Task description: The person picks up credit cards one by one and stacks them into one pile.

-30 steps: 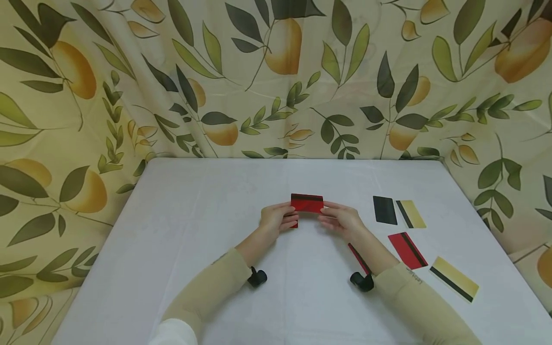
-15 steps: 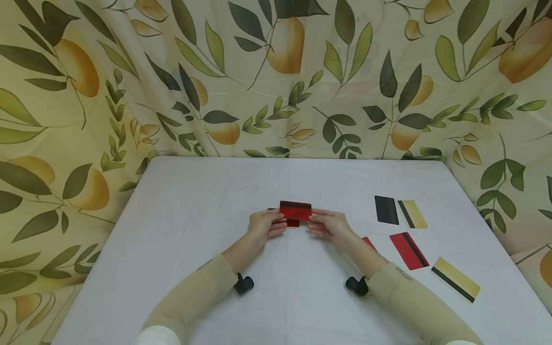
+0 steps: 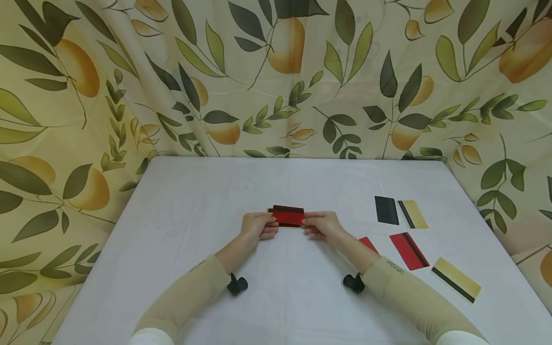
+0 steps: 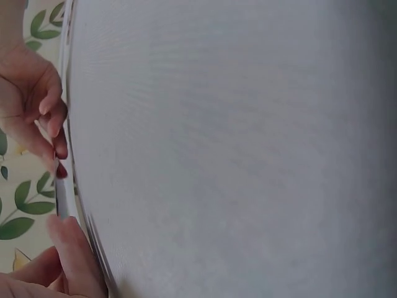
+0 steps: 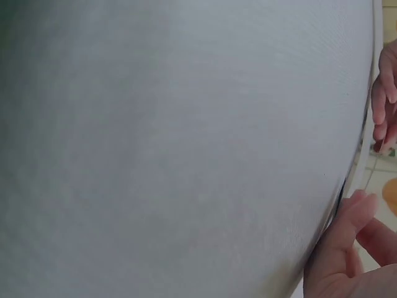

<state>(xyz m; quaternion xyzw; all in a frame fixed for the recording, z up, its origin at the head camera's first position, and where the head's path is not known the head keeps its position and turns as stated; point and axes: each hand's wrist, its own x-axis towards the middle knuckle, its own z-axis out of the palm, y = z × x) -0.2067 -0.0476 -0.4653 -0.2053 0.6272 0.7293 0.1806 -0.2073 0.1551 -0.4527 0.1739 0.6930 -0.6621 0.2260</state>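
Observation:
Between my two hands is a red card (image 3: 289, 217) with a dark stripe along its far long edge. My left hand (image 3: 257, 226) pinches its left short end, and my right hand (image 3: 323, 224) pinches the right one. The held card overlaps another red card (image 3: 270, 210), which shows only as a thin rim at the left and near edges. In the left wrist view, the left fingers (image 4: 74, 248) are at the lower left, with the thin edge of a card beside them. The right wrist view has the right fingers (image 5: 353, 217) at the lower right.
To the right on the white table (image 3: 194, 191) lie a black card (image 3: 386, 210), a gold striped card (image 3: 412, 214), a red striped card (image 3: 409, 251) and another gold card (image 3: 455, 280). One more red card (image 3: 368, 244) is partly hidden by the right forearm. A fruit-patterned cloth (image 3: 276, 96) hangs behind.
Both hands have moved left and toward me, lowering the red card over the other red card, which is now mostly covered. The red card beside the right forearm shows differently as the arm shifted.

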